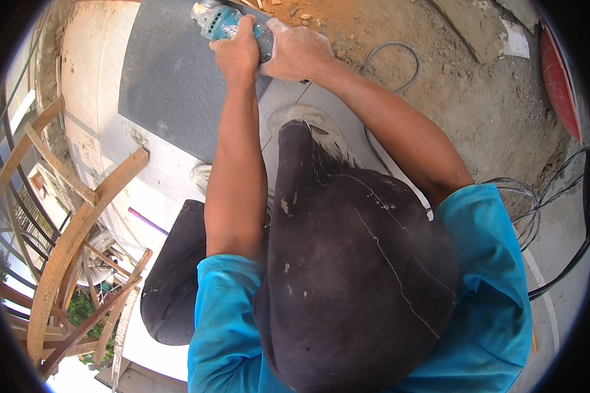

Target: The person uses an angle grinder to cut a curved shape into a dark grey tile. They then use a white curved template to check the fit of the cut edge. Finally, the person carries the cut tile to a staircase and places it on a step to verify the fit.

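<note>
At the top of the head view I hold a teal angle grinder [221, 23] in both hands, out over a dark grey stone tile [167, 78]. My left hand [237, 49] wraps round the front of its body, close to the head. My right hand [298, 51], whitened with dust, grips the dark rear end. The grinder's head points to the upper left, and its disc is cut off or too unclear to make out. The tile lies flat on pale floor tiles [177, 171], under and to the left of the grinder.
A thin cable [416, 65] loops over bare soil [452, 98] on the right. Coiled black cables [531, 209] lie by my right elbow. Curved wooden pieces [78, 242] stand at the left. My dusty shoe [314, 128] and bent knee [360, 275] are below the grinder.
</note>
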Demonstrator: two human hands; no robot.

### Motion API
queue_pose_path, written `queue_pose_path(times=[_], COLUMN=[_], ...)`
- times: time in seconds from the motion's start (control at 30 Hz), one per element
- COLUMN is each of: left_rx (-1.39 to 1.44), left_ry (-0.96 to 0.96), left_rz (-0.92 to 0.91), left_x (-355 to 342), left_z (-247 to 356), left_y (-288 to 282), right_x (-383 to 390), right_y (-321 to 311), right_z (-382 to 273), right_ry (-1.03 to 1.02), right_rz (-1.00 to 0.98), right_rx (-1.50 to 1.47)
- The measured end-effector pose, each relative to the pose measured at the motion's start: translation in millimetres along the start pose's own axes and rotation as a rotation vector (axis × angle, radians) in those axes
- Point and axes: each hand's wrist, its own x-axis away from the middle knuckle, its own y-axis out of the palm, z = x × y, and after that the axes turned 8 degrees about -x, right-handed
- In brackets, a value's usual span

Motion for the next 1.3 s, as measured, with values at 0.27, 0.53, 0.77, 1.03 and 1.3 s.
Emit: queue_pose_path(times=[0.27,0.53,0.77,1.03,1.3], left_rx=[0.018,0.031,0.075,0.054,0.001], left_ry=[0.009,0.006,0.019,0.002,-0.008], left_rz=[-0.013,0.001,-0.003,0.000,-0.005], left_x=[8,15,22,32,30], left_z=[0,-2,2,4,-4], left_y=[2,4,6,6,9], right_x=[2,8,13,16,24], right_y=[3,0,-1,-1,-7], right_z=[7,9,13,18,16], right_ry=[0.024,0.018,-0.007,0.013,0.030], right_rz=[-0.024,-0.035,0.003,-0.024,-0.056], right_rx=[-0.023,-0.033,-0.034,-0.038,-0.032])
